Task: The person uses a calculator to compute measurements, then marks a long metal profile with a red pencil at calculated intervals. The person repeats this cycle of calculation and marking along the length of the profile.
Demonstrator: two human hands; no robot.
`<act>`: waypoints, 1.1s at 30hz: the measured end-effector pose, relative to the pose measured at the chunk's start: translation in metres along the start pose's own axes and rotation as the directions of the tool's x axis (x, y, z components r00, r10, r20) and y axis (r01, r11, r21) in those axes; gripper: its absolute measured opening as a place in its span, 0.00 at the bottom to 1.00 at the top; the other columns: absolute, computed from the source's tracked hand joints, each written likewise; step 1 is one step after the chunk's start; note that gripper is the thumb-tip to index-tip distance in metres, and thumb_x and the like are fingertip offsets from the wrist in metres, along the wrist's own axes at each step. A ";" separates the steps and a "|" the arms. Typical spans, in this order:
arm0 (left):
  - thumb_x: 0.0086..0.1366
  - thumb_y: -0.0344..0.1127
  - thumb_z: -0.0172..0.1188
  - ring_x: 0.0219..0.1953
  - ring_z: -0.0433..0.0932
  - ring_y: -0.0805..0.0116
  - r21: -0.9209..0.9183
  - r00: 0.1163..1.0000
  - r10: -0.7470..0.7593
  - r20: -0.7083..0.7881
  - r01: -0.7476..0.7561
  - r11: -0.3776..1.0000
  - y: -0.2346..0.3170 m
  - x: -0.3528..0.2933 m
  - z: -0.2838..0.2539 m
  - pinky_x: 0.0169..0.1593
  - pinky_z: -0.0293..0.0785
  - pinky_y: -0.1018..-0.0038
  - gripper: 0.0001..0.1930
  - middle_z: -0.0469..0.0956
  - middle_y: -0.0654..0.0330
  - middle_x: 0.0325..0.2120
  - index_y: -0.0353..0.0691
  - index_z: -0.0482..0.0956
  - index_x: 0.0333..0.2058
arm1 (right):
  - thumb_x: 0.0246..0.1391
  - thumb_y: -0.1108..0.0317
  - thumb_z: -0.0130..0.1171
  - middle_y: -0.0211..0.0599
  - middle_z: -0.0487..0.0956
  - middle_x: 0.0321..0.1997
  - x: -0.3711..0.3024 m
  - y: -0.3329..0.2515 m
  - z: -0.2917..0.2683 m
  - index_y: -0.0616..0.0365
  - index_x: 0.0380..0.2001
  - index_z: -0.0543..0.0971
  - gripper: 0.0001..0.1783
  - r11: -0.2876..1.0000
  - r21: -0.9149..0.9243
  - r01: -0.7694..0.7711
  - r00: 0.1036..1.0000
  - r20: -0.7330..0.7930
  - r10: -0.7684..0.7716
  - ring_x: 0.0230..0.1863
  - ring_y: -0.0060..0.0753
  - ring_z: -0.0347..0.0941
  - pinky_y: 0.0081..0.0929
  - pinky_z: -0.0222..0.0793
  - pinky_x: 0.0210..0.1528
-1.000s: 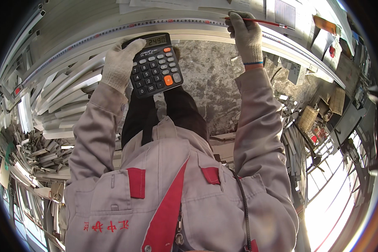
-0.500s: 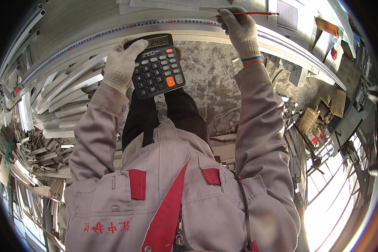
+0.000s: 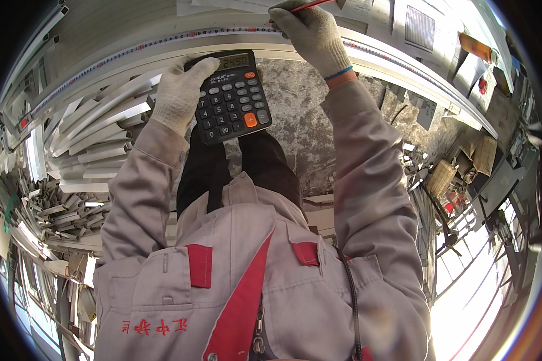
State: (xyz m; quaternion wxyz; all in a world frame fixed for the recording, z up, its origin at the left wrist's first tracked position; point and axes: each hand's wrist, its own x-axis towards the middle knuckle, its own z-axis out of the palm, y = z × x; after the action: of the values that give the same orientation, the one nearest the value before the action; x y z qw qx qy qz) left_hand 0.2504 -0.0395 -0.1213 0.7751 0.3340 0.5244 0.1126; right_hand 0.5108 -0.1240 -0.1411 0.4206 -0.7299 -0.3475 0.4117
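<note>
My left hand [image 3: 182,93], in a pale knit glove, is closed on a black calculator [image 3: 232,99] by its upper left side. The thumb lies across the edge of its display, and the keys face up. In my gloved right hand [image 3: 310,36] a thin red pencil [image 3: 310,6] is pinched, pointing leftward over the bench at the top of the view. A long white measuring tape [image 3: 193,36] is stretched along the bench edge, just below the pencil's tip. The right fingertips partly hide behind the hand.
White papers [image 3: 418,27] lie on the bench at the upper right, near an orange-brown object [image 3: 474,45]. Stacked pale metal profiles [image 3: 96,132] fill the left side, with shorter offcuts [image 3: 72,216] below. Cardboard pieces [image 3: 442,177] stand at the right.
My right hand has moved left and slightly up with the pencil, toward the calculator's side. The calculator, in my left hand, has shifted slightly right in view.
</note>
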 end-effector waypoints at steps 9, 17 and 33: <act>0.71 0.33 0.73 0.36 0.88 0.74 0.020 0.995 -0.074 -0.067 0.076 0.997 0.000 -0.001 -0.003 0.38 0.88 0.77 0.13 0.88 0.58 0.40 0.33 0.87 0.50 | 0.71 0.66 0.65 0.38 0.86 0.30 0.006 0.000 0.011 0.64 0.40 0.85 0.10 0.991 -0.083 0.106 0.994 -0.007 -0.107 0.35 0.26 0.82 0.30 0.79 0.42; 0.70 0.33 0.73 0.37 0.88 0.74 0.042 0.995 -0.078 -0.067 0.081 0.996 0.001 0.001 -0.007 0.38 0.88 0.79 0.15 0.88 0.59 0.40 0.34 0.85 0.52 | 0.71 0.65 0.65 0.41 0.87 0.30 0.006 0.002 0.013 0.63 0.39 0.85 0.11 0.990 -0.087 0.112 0.993 -0.031 -0.115 0.34 0.29 0.85 0.33 0.79 0.41; 0.70 0.36 0.73 0.38 0.87 0.75 0.105 0.991 -0.095 -0.097 0.105 0.989 -0.007 0.009 -0.012 0.41 0.87 0.78 0.15 0.88 0.59 0.41 0.34 0.86 0.51 | 0.70 0.64 0.66 0.42 0.87 0.30 0.005 0.003 0.014 0.61 0.39 0.84 0.10 0.977 -0.173 0.124 0.991 -0.025 -0.130 0.34 0.35 0.87 0.35 0.79 0.39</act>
State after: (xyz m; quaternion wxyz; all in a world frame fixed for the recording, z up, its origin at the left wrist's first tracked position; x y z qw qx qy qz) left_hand 0.2419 -0.0353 -0.1355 0.7352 0.3441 0.5809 0.0597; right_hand 0.5004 -0.1162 -0.1493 0.3881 -0.7471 -0.4198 0.3391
